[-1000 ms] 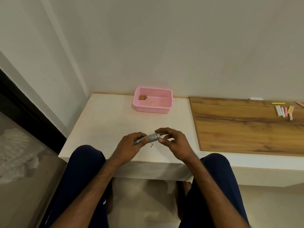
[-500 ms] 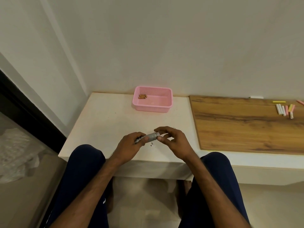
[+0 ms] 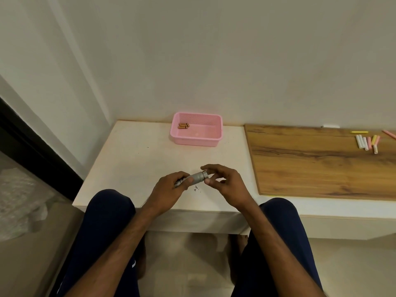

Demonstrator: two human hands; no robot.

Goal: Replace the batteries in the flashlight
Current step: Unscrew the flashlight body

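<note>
While left grip [image 3: 169,189] wraps smooth grey cylindrical flashlight [image 3: 196,178], right grip [image 3: 225,183] pinches its ringed end

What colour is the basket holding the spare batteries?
Pink; the basket shows best in the head view, batteries inside.

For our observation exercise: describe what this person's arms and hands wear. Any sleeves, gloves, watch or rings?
The left forearm and right forearm are bare to the picture's edge; no sleeves show. The left hand and right hand wear no gloves, and no watch, bracelet or ring is visible. Dark navy trousers cover the legs.
</note>
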